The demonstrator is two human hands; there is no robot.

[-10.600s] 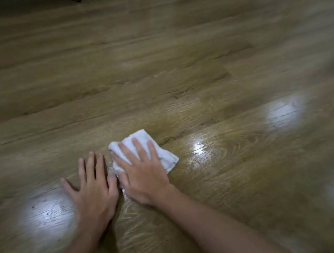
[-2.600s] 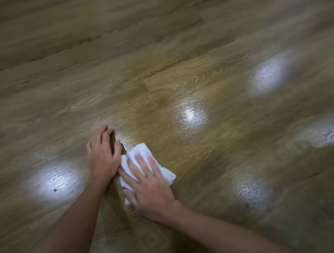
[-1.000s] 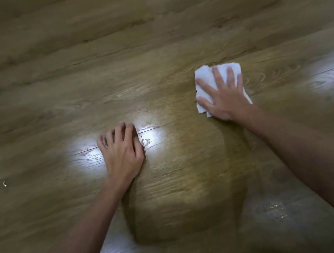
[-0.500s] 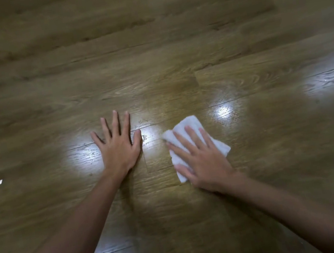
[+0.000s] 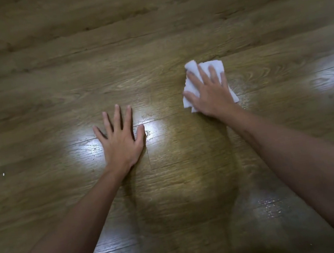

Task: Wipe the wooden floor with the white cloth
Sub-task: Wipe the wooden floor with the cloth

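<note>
The right hand's fingers [image 5: 203,74] are lying straight and a little spread across the folded white terry cloth [image 5: 217,65], pressing it flat rather than curling round it or pinching it. That flat press is probably spreading the load over the whole pad, so that the cloth is rubbing the boards instead of bunching under a fist. The right hand [image 5: 209,95] is covering most of the cloth, leaving only the far corners and the two side edges showing, and the cloth is lying directly on the brown wood-grain plank floor [image 5: 145,30], up and to the right of the other hand and well apart from it.

The left hand's fingers [image 5: 117,118] are fanned out straight, holding nothing. The left hand [image 5: 121,144] is resting palm-down on the bare floor beside a bright patch of reflected light [image 5: 87,149], most likely propping the person's weight while the reaching arm is working.

Further out, both bare forearms are stretching in from the lower corners. A dull oval patch [image 5: 184,181] is lying between them, apparently the person's own shadow or reflection. A small pale speck [image 5: 3,174] is sitting on the boards far to the left.

No container of any kind is showing: no bucket, bowl or bottle, so nothing is being held in one.
</note>
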